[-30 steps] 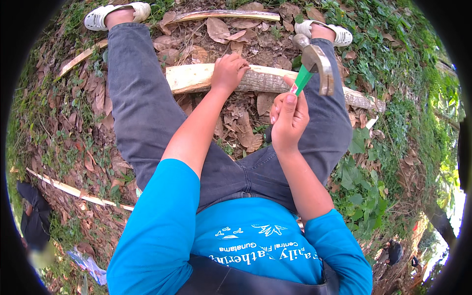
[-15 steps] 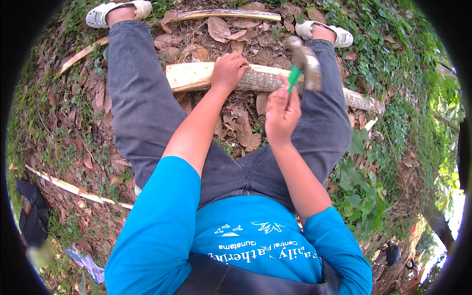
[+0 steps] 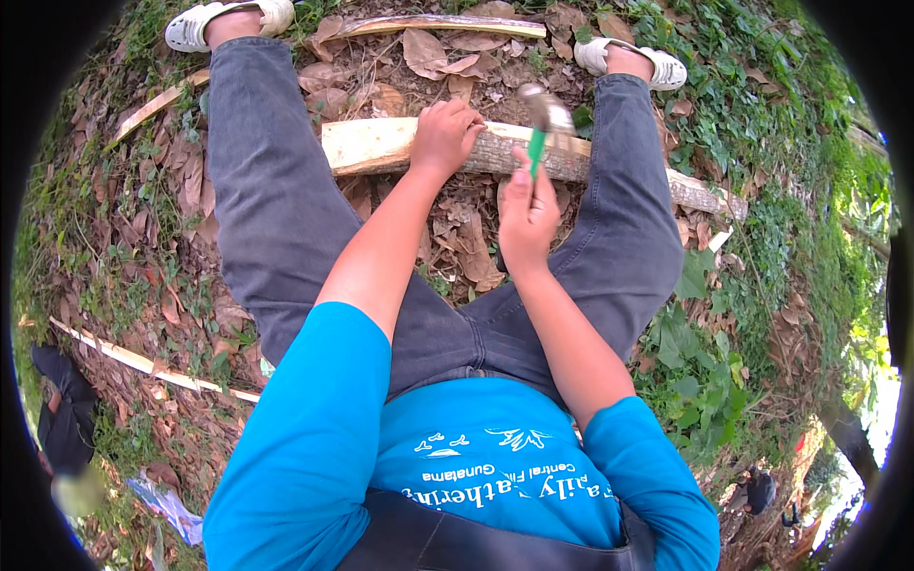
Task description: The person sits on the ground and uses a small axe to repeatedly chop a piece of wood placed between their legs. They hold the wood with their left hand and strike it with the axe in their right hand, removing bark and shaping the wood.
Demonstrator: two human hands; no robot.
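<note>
**Hammer [image 3: 537,150] raised, split log [image 3: 369,146] steadied**

Your left hand [image 3: 442,139] rests on the log, which lies crosswise between your legs and runs past the right one. Those fingers are curled at its top edge; I cannot tell whether they pinch anything (your knuckles hide it). Your right hand [image 3: 526,221] is closed around the green handle, the metal head blurred near the log. This looks like a striking step; the next move would call for a steady log and left fingers clear of the head. Dry leaves [image 3: 476,255] litter the ground. A pale wood strip [image 3: 443,24] lies beyond the log, and leafy plants [image 3: 687,347] crowd your right.
</note>
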